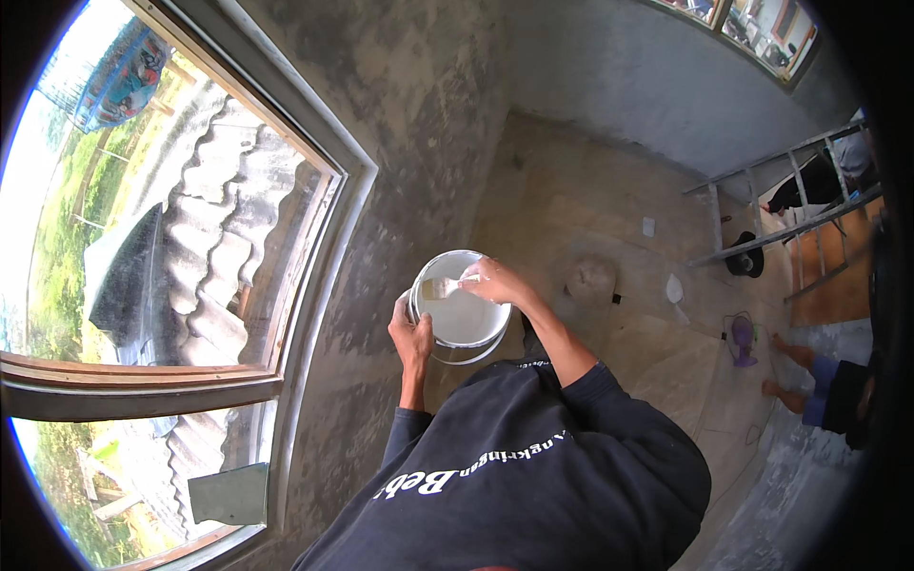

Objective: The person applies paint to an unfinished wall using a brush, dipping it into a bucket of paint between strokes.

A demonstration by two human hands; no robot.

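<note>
My left hand [412,333] grips a white bucket [466,319] by its left side, thumb near the rim. The bucket holds white paint or a similar coating, and its wire handle hangs below. Inside its rim, my right hand [490,282] has its fingers closed on a flat, white-smeared paintbrush [440,287], with the bristles pointing left.
A framed window [279,333] fills the left, beside a mottled grey wall [333,381]. At right are a metal ladder [800,222], a black bucket [743,259], a purple fan-like object [743,338] and two other people [824,400], partly visible. Small scraps lie on the floor [543,190].
</note>
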